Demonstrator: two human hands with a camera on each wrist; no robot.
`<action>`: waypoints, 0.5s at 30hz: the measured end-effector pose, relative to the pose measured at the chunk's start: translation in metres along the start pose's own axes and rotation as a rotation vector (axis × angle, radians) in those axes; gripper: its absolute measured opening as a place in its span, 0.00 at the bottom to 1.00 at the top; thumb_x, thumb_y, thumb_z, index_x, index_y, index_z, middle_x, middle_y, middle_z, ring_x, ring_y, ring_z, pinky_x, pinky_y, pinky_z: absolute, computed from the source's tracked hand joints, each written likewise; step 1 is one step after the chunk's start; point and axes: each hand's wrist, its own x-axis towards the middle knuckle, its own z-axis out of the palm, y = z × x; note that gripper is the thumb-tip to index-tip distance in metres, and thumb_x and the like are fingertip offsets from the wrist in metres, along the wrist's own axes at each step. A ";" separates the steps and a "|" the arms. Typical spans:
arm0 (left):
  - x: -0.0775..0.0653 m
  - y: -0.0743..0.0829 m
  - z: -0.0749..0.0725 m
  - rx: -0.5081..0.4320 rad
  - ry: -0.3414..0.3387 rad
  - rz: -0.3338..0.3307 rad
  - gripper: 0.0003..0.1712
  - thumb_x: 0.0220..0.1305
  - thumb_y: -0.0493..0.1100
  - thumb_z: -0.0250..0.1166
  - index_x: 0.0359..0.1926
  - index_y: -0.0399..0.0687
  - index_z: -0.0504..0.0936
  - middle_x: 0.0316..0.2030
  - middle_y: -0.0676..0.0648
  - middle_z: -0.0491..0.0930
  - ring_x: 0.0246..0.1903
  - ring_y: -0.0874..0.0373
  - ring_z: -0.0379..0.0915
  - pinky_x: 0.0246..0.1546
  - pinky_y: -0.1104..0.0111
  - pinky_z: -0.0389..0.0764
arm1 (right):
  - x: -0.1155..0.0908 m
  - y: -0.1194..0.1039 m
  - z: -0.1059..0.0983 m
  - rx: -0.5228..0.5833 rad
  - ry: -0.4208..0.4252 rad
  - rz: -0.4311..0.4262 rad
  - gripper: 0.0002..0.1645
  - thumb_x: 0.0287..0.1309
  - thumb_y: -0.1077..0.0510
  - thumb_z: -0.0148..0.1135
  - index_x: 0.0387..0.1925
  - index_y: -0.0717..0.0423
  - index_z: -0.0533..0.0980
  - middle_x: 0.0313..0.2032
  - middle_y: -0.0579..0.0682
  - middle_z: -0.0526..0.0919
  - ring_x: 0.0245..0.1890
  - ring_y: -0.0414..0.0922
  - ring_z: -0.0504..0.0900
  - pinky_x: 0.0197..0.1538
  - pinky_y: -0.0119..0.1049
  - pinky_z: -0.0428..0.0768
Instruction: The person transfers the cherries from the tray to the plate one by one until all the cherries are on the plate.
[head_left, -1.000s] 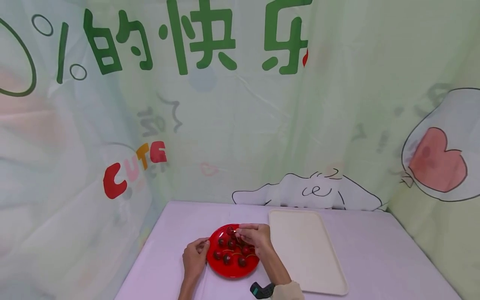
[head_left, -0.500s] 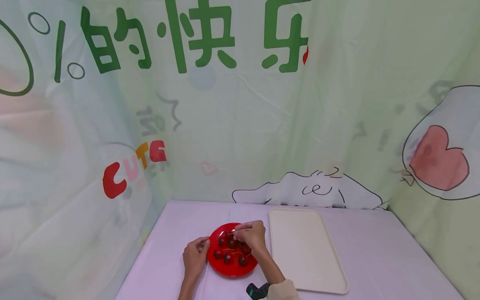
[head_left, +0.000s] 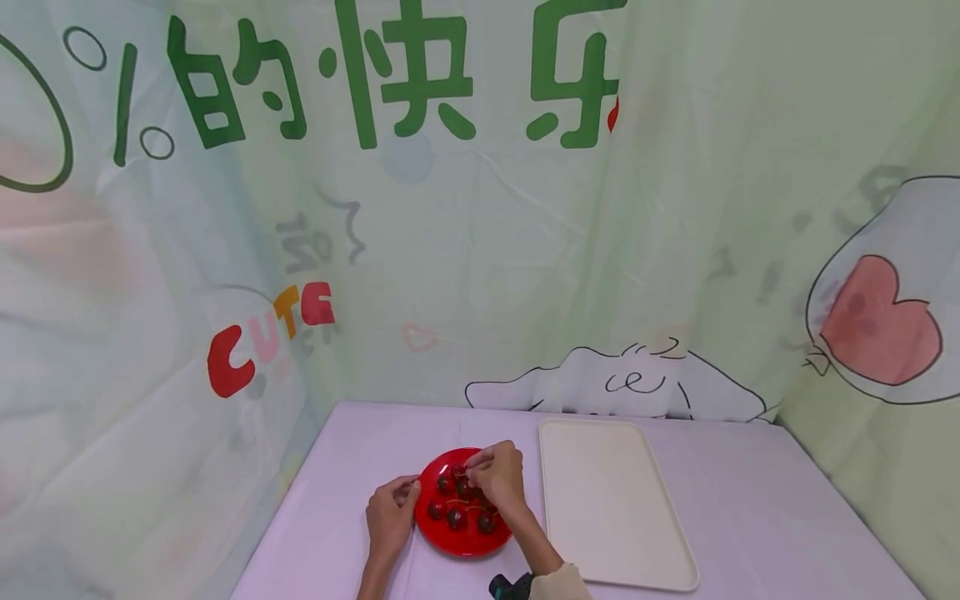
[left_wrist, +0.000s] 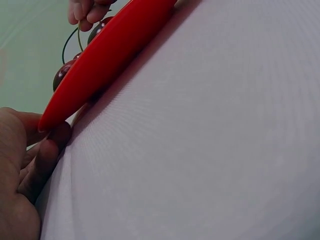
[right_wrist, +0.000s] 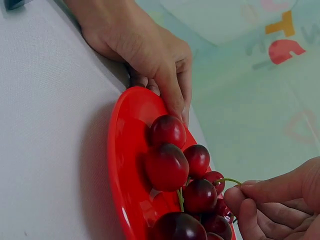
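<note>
A red plate (head_left: 463,547) bearing several dark red cherries (head_left: 456,518) rests on the table. At its left rim my left hand (head_left: 388,515) grips the plate; the left wrist view shows the thumb above the rim and the other fingers (left_wrist: 46,157) beneath. Over the far right part of the plate, my right hand (head_left: 500,479) pinches a green cherry stem (right_wrist: 230,180) between thumb and forefinger. That stem leads to a small cherry (right_wrist: 214,180) among the others. In the head view, the right hand covers some of the cherries.
A cream rectangular tray (head_left: 615,500) lies right of the plate, close to the right forearm. The pale lilac table (head_left: 757,517) meets a printed cloth backdrop (head_left: 487,275) at its back and sides.
My right hand has moved slightly left and turned over the plate, and its wrist has shifted left too. My left hand keeps its hold on the rim.
</note>
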 end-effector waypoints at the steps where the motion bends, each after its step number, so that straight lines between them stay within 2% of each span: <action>1: 0.000 0.000 0.000 0.000 0.000 0.001 0.13 0.77 0.41 0.68 0.57 0.43 0.91 0.40 0.44 0.92 0.21 0.61 0.76 0.23 0.73 0.78 | 0.000 0.000 0.000 -0.002 -0.002 0.001 0.03 0.61 0.73 0.74 0.36 0.68 0.90 0.27 0.57 0.92 0.22 0.41 0.87 0.34 0.38 0.91; 9: 0.000 -0.004 0.003 0.002 -0.002 0.014 0.14 0.77 0.41 0.68 0.58 0.43 0.91 0.41 0.44 0.92 0.22 0.61 0.76 0.24 0.74 0.79 | -0.004 -0.002 -0.003 -0.023 -0.008 0.028 0.05 0.61 0.71 0.75 0.39 0.68 0.90 0.29 0.57 0.92 0.25 0.42 0.89 0.38 0.40 0.92; 15: 0.001 -0.006 0.001 -0.006 -0.004 0.001 0.14 0.78 0.42 0.68 0.58 0.44 0.91 0.41 0.44 0.92 0.22 0.60 0.77 0.24 0.74 0.79 | -0.008 -0.009 -0.010 -0.019 -0.007 0.010 0.06 0.63 0.67 0.77 0.40 0.68 0.90 0.31 0.59 0.93 0.27 0.44 0.91 0.38 0.40 0.92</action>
